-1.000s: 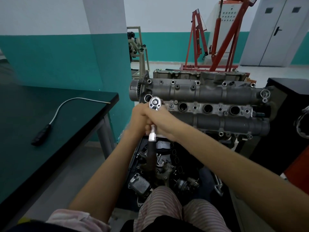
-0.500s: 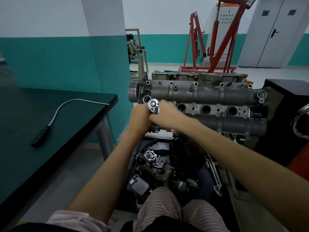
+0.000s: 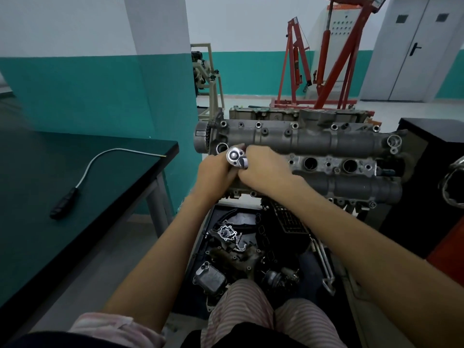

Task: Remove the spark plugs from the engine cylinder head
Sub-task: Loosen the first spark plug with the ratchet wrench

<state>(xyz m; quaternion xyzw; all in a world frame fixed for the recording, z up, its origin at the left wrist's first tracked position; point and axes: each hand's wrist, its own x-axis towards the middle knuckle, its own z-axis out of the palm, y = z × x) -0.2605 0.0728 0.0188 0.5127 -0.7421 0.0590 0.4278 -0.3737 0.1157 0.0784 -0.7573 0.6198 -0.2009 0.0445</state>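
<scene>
A: Room?
B: Workshop w/ teal-and-white walls, grey double door at 1 o'clock, red engine hoist at 12.
A: Hands?
B: Both met at frame centre over the cylinder head. Left hand was curled round the ratchet just under its round chrome head; right hand had fingers curled over the handle side, touching the left. Handle itself hidden, couldn't tell how far it ran.
A: Ratchet where on the head?
B: At its 9 o'clock end, by the leftmost plug well. Two open plug wells showed at 3 o'clock of the hands. No plug visible.
A: Around that?
B: Parts bin w/ loose engine bits at 6 o'clock, below the head. Dark table at 9, flexible pickup tool w/ black grip lying on it. Black cabinet at 3.
</scene>
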